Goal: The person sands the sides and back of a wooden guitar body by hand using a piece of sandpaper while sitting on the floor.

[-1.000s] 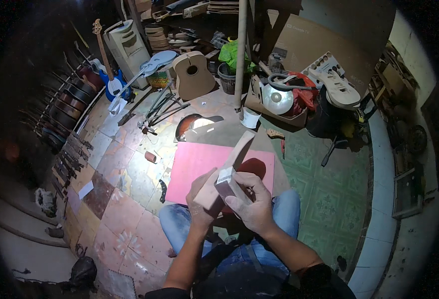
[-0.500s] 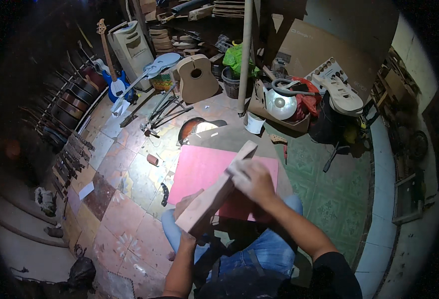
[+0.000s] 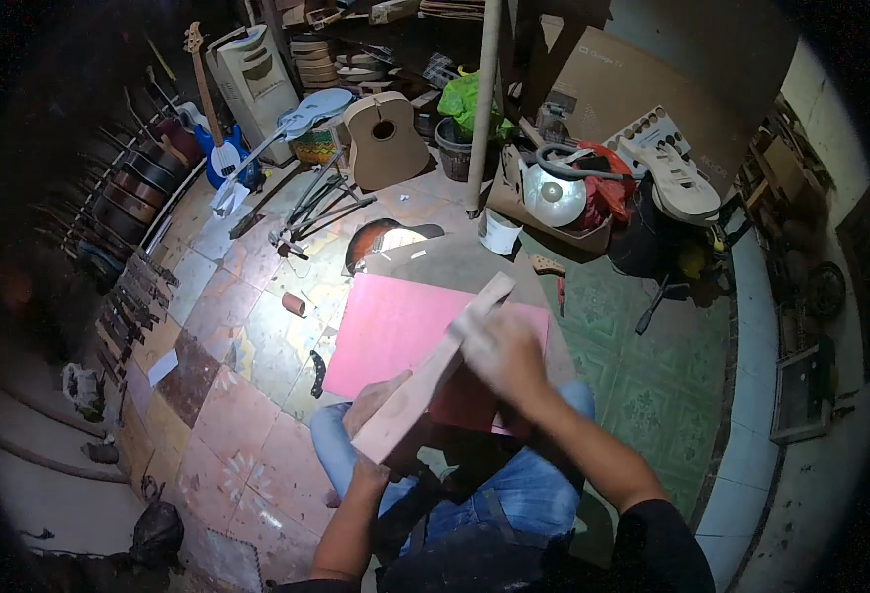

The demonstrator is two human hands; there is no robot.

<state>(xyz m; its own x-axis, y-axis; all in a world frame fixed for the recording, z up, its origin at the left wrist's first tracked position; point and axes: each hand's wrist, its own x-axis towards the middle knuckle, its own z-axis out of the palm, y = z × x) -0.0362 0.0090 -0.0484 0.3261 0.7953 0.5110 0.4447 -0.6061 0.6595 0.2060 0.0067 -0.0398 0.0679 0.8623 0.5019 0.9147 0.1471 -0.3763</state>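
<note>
A bare, pale wooden guitar body [image 3: 410,400] is held up on a slant over my lap, its curved edge toward me. My left hand [image 3: 374,395] grips its lower left end from behind, with most of the fingers hidden by the wood. On the upper part of that edge, my right hand [image 3: 504,351] is curled and blurred by motion. A small greyish piece that looks like sandpaper [image 3: 463,326] sits under its fingers, against the wood. Beneath lies a flat pink sheet [image 3: 386,316] on a grey board [image 3: 445,262].
A sunburst guitar part [image 3: 368,240] lies beyond the board, with a white cup [image 3: 499,233] beside a pole [image 3: 484,119]. A brown cylinder [image 3: 294,303] and a black curved piece [image 3: 317,376] are on the tiles at left. An acoustic guitar body [image 3: 386,148] stands farther back.
The guitar body has tilted slightly and shifted a little to the right in view. My right hand stays at its upper edge, still blurred. The whole view has shifted slightly.
</note>
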